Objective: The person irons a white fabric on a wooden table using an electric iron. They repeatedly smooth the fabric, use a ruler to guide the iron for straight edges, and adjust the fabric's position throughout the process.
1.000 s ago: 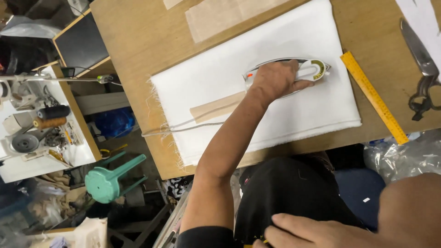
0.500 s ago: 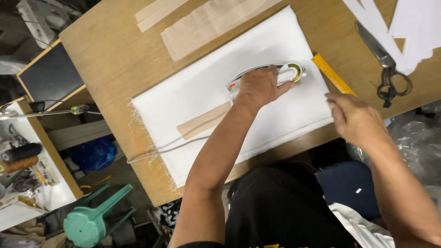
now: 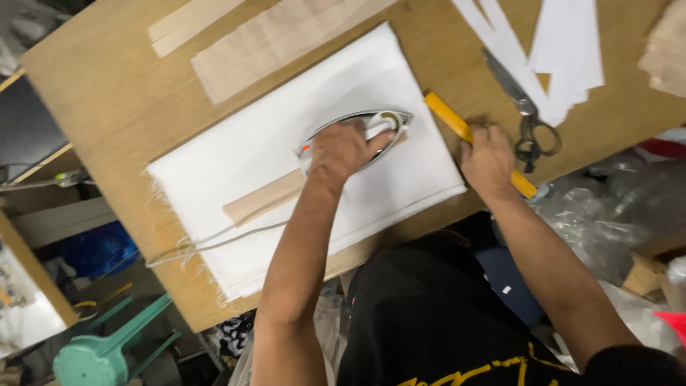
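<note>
Nearest the camera, a black shirt with yellow print (image 3: 443, 336), both forearms reaching out over the counter (image 3: 100, 93). Left hand (image 3: 341, 151) clamped around the handle of a clothes iron (image 3: 357, 132), which sits flat on a white cloth (image 3: 243, 161) laid across the counter; the iron's cord (image 3: 214, 243) trails off the near edge. Under the iron, a strip of tan fabric (image 3: 264, 200) lies on the cloth. Change since a second ago: the right hand (image 3: 489, 161), then down in the lap, has come up and now rests fingers-down on a yellow ruler (image 3: 457, 125) just beside the cloth's right edge; whether it grips or only presses, cannot tell. The iron has held its place on the cloth, so pressing goes on while the ruler is being taken up. Farther out: scissors (image 3: 525, 114), white paper strips (image 3: 543, 50), tan fabric pieces (image 3: 271, 43). No containers clearly readable; crumpled clear plastic (image 3: 607, 207) at right, contents hidden.
</note>
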